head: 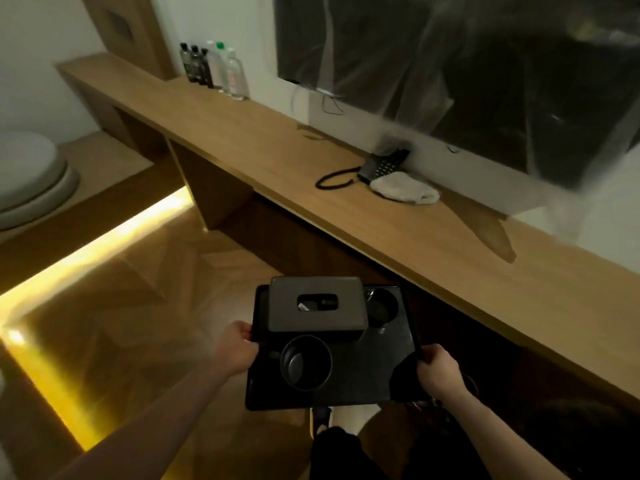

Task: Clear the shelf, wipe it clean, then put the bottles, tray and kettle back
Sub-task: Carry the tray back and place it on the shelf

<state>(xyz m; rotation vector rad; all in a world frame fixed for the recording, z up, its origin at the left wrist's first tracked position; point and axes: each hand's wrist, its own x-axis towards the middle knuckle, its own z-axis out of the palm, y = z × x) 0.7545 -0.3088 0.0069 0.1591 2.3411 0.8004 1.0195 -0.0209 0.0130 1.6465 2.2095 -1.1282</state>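
I carry a black tray (377, 372) in front of me, above the floor and short of the wooden shelf (263, 140). My left hand (239, 351) grips its left edge and my right hand (438, 374) grips its right edge. On the tray stand a dark tissue box (317, 308), a black cup (306, 362) near me and a second dark cup (381, 306) at the far right corner. Several bottles (213, 69), dark and clear ones, stand together at the shelf's far left against the wall. A white cloth (403, 192) lies on the shelf. No kettle is in view.
A black telephone (379, 168) with a coiled cord sits beside the cloth. A plastic-covered TV (450, 74) hangs on the wall above the shelf. At the far left stands a round white seat (27, 174), with a lit yellow strip (104, 244) along the floor step.
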